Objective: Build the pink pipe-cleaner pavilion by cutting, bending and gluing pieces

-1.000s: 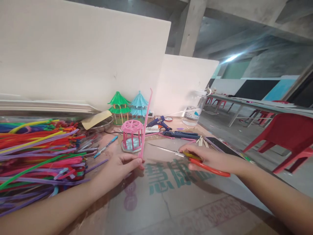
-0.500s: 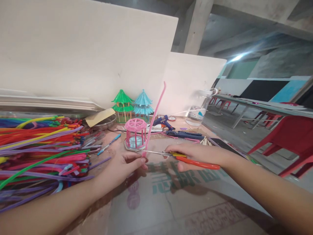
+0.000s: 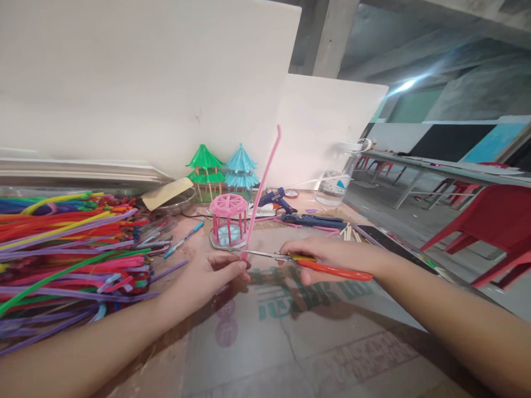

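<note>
My left hand [image 3: 226, 271] pinches the lower end of a pink pipe cleaner [image 3: 261, 190], which stands up from the fingers with a bent tip. In my right hand [image 3: 321, 257] is a pair of scissors [image 3: 332, 270] with orange and yellow handles; the blades point left and reach the pipe cleaner just above my left fingertips. Behind my left hand sits a round pink pavilion frame [image 3: 229, 205] with posts and a spoked top on a pale base. A green pavilion [image 3: 204, 160] and a light blue one [image 3: 240, 163] stand farther back.
Many coloured pipe cleaners [image 3: 66, 243] are heaped at the left. A blue pen [image 3: 183, 239], a glue gun [image 3: 276, 200], dark blue pliers [image 3: 313, 221], a phone [image 3: 390, 246] and a clear water jug [image 3: 335, 177] lie around the work spot. White boards [image 3: 145, 83] stand behind.
The scissor blades look closer together at the pipe cleaner. Both hands stay nearly in place, and the whole view has shifted slightly.
</note>
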### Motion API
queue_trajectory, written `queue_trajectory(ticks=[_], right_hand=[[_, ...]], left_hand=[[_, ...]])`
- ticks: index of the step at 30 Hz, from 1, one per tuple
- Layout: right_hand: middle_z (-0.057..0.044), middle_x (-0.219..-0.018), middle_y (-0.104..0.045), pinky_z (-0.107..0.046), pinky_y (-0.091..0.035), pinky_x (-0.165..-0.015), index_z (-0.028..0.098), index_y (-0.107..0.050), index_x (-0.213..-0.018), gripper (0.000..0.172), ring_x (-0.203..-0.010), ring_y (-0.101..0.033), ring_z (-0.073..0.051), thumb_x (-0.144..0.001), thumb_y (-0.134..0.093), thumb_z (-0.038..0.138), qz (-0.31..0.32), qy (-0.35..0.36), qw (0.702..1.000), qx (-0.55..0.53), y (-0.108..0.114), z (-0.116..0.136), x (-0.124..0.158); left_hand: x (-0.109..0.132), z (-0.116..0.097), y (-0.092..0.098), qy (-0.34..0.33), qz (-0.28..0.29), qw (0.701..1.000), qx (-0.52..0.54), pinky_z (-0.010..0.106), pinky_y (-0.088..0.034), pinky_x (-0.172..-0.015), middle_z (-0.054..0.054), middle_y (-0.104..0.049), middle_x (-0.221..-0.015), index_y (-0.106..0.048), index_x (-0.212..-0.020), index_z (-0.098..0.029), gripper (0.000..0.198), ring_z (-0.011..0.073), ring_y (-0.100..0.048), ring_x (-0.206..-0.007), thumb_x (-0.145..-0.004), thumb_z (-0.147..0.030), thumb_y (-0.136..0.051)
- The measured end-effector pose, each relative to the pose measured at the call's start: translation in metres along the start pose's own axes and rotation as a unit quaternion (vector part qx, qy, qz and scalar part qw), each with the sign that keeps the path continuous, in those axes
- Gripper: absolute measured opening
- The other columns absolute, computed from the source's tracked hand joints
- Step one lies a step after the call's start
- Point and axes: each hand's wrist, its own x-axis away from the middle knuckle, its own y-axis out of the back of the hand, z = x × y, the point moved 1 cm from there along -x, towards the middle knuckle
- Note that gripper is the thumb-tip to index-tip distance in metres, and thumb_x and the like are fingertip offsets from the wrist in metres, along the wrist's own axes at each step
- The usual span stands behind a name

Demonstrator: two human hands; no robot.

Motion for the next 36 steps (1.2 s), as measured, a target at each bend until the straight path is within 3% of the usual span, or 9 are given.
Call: queue_trajectory(ticks=[7, 23, 36], right_hand=[[-0.004, -0.088, -0.063, -0.026, -0.046, -0.068, 0.018, -0.061, -0.108, 0.032, -0.074, -0.057, -0.017, -0.090, -0.051, 0.042, 0.003, -0.004, 1.000, 0.009, -0.0004, 0.0027, -0.0018], [-0.003, -0.085, -0.060, -0.025, -0.044, -0.066, 0.016, -0.057, -0.108, 0.033, -0.071, -0.053, -0.015, -0.090, -0.051, 0.043, 0.011, 0.000, 1.000, -0.008, -0.0016, 0.0005, -0.0028], [-0.002, -0.082, -0.069, -0.024, -0.045, -0.068, 0.017, -0.058, -0.103, 0.021, -0.072, -0.060, -0.014, -0.088, -0.053, 0.032, 0.033, -0.011, 0.998, -0.053, -0.0004, 0.0037, -0.0048]], left_hand=[[-0.0011, 0.0031, 0.0000, -0.011, 0.011, 1.000, 0.004, 0.026, -0.046, -0.052, 0.005, -0.073, -0.066, -0.073, -0.077, -0.016, 0.033, 0.0171, -0.063, -0.058, -0.066, -0.047, -0.072], [-0.0001, 0.0001, -0.0003, -0.020, 0.007, 1.000, -0.009, 0.023, -0.041, -0.046, 0.003, -0.071, -0.062, -0.073, -0.075, -0.016, 0.030, 0.0146, -0.059, -0.053, -0.067, -0.045, -0.070], [-0.0002, 0.0018, -0.0011, -0.017, 0.011, 1.000, 0.015, 0.025, -0.041, -0.048, 0.003, -0.069, -0.059, -0.071, -0.072, -0.015, 0.030, 0.0136, -0.056, -0.049, -0.066, -0.044, -0.071]])
